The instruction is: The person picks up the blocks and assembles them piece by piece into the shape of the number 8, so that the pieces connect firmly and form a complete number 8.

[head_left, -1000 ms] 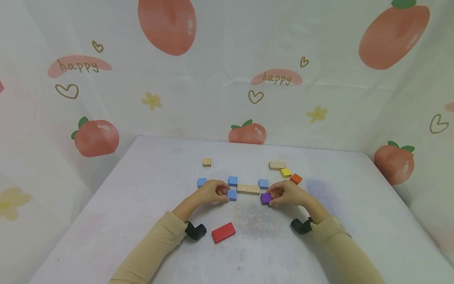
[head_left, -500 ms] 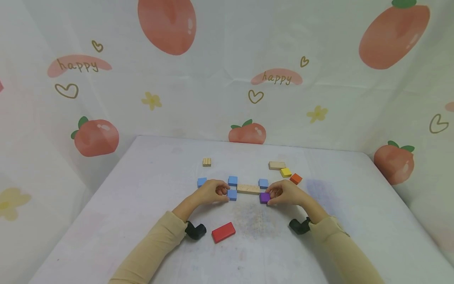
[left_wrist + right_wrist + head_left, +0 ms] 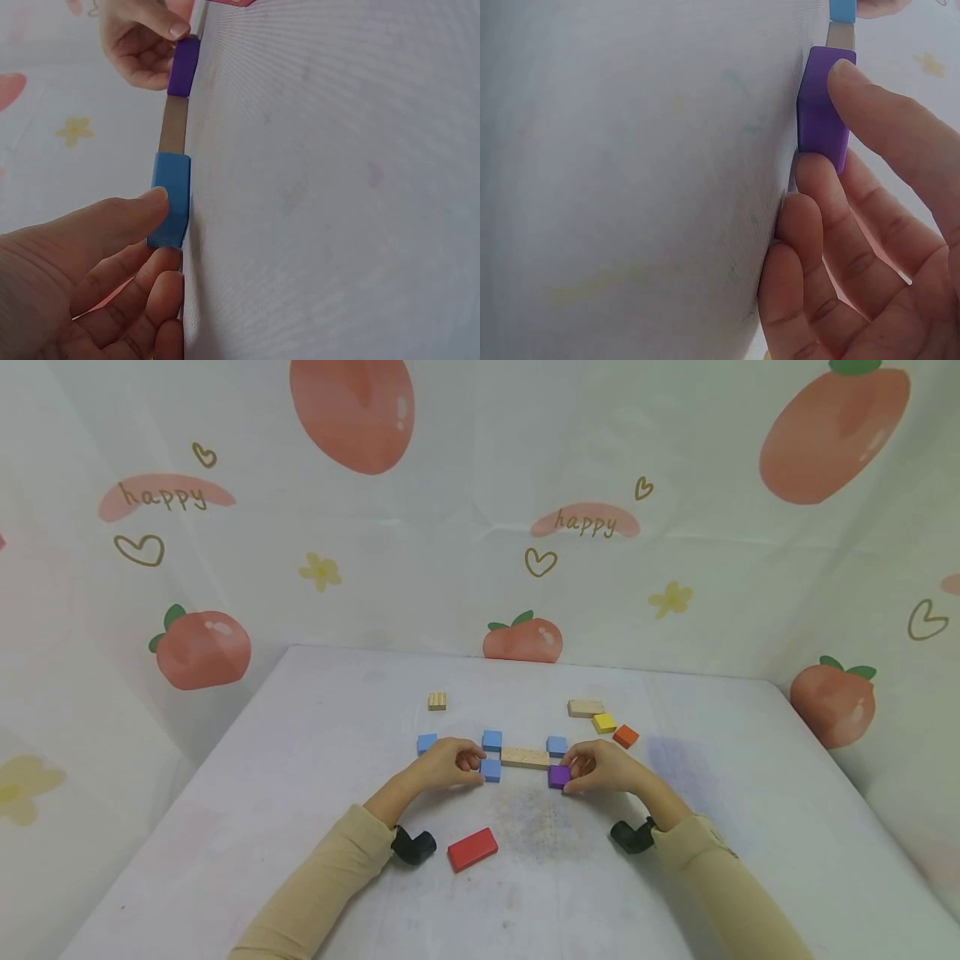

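Observation:
My left hand [image 3: 450, 764] pinches a blue block [image 3: 491, 771] at the left end of a long plain wooden block [image 3: 525, 758]. The left wrist view shows the thumb on that block's front face, with the other fingers curled low beside it. At the opposite end, my right hand [image 3: 606, 767] grips a purple block [image 3: 826, 109] between thumb and fingers. Behind the row lie a second blue block [image 3: 492, 741] on the left and a third blue block [image 3: 557, 746] on the right. Another blue block [image 3: 427, 743] is partly hidden behind my left hand.
A red block [image 3: 472, 850] lies nearer the front, between the forearms. Further back are a ridged wooden block [image 3: 437, 702], a plain wooden block [image 3: 586, 708], a yellow block [image 3: 604, 723] and an orange block [image 3: 626, 737]. A printed cloth [image 3: 420, 560] hangs behind the table.
My right hand has shifted slightly left with the purple block, bringing it up to the right end of the long wooden block. My left hand stays on its blue block.

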`<state>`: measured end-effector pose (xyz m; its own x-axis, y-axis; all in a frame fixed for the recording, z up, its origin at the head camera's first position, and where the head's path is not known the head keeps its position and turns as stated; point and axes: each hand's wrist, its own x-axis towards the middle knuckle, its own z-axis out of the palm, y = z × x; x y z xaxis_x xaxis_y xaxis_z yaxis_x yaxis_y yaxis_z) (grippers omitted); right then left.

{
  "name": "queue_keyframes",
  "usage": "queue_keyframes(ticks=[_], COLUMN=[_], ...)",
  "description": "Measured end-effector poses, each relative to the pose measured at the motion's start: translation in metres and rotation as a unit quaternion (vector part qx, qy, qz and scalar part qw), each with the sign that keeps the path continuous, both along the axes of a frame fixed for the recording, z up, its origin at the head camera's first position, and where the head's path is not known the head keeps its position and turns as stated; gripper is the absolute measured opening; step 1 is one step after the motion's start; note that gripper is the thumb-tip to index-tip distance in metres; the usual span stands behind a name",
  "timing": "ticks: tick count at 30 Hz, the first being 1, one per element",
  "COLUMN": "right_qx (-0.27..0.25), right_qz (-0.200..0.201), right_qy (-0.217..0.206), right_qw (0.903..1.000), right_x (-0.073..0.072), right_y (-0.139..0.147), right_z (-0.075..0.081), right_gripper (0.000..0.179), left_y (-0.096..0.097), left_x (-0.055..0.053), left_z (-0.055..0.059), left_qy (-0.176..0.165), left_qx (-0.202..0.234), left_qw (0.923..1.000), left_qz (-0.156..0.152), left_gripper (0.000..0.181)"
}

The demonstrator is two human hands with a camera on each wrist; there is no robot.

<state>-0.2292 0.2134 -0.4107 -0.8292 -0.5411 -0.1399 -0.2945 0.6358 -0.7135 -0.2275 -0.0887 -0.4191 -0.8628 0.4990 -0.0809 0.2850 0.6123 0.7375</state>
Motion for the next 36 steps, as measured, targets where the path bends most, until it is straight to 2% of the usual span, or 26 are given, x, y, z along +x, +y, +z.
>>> queue_keyframes(ticks=[18, 36], right_qx=[-0.004, -0.007], right_qz=[0.000, -0.002], right_qy=[-0.022, -0.018], right_qw=[0.9998, 0.9998], right_x=[-0.0008, 0.0003], right_y=[-0.0002, 0.0035], right_z=[0.0001, -0.0009], right_gripper=[0.033, 0.035], left_y=[0.0007, 0.0004], left_x=[-0.0001, 0.0015], left_z=[0.0005, 0.0020], left_qy=[-0.001, -0.004], left_qx=[-0.005, -0.001], left_qw=[1.0000, 1.0000], left_qz=[0.000, 0.000], left_gripper=[0.034, 0.034])
